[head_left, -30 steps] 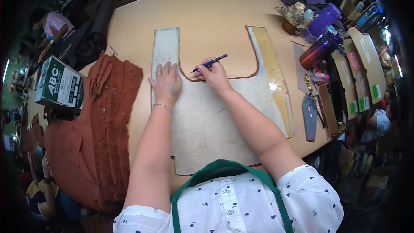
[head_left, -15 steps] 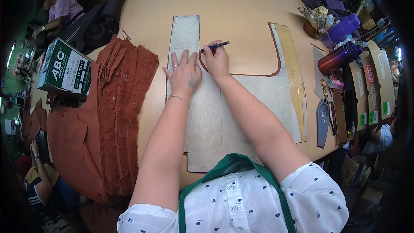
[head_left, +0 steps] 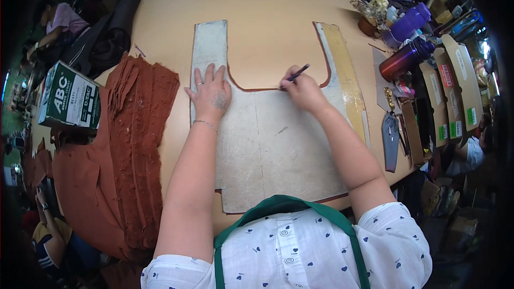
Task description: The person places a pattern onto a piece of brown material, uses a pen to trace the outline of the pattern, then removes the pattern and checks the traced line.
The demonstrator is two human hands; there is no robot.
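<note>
A large grey-white pattern board (head_left: 267,152) with a U-shaped cutout at its far side lies flat on the table. Reddish-brown material (head_left: 331,197) peeks out as a thin rim under its bottom edge and along the cutout. My left hand (head_left: 210,93) presses flat on the board's left arm, fingers spread. In my right hand (head_left: 302,91) a dark pen (head_left: 300,71) is gripped, tilted, its tip end at the bottom edge of the cutout. The fingers partly hide the tip. A strip of yellowish tape (head_left: 348,75) runs down the board's right side.
Stacked reddish-brown leather (head_left: 142,144) and a green-and-white tin (head_left: 69,96) stand at left. On the right are a red-purple bottle (head_left: 401,63), a purple container (head_left: 412,21), grey-handled scissors (head_left: 390,142) and upright cardboard boxes (head_left: 455,80). Other people sit around the table.
My right hand with the pen has moved from the cutout's left edge, round its curve, to the bottom edge further right. My left hand stays on the board. The whole view has shifted slightly.
</note>
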